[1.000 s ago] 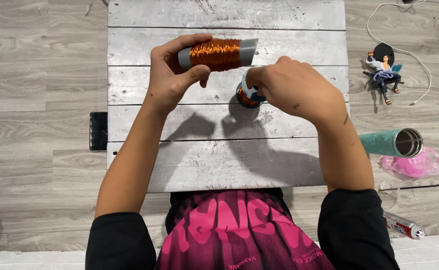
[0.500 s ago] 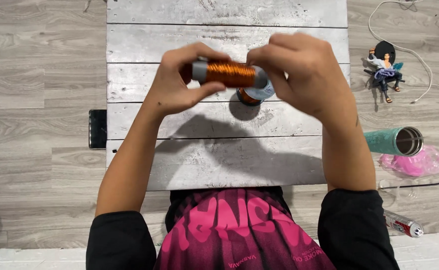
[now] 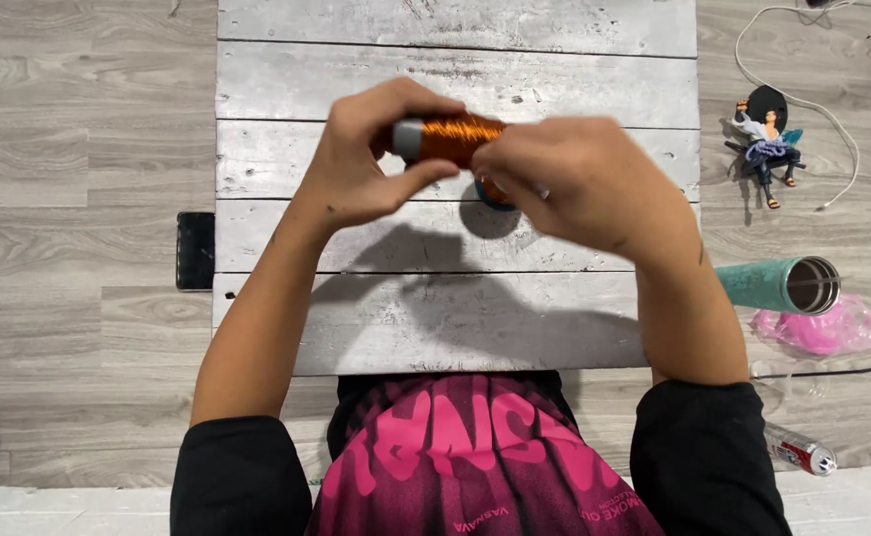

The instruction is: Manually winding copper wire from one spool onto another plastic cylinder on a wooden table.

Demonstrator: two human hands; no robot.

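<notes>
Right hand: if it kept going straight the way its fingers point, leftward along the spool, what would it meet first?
Most likely the left hand, gripping the far end of the orange-wound spool that the right hand also grips. Depth is unclear from above.

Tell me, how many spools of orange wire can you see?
2. One spool is held sideways in both hands above the white board. A second spool stands on the board just beneath, mostly hidden by the right hand.

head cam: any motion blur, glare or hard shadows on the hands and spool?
Head view: right hand slightly motion-soft, left hand sharper; copper wire spool shows a mild sheen, no blown glare; arms cast soft dark shadows on the white plank board; lighting even, edges undistorted.
</notes>
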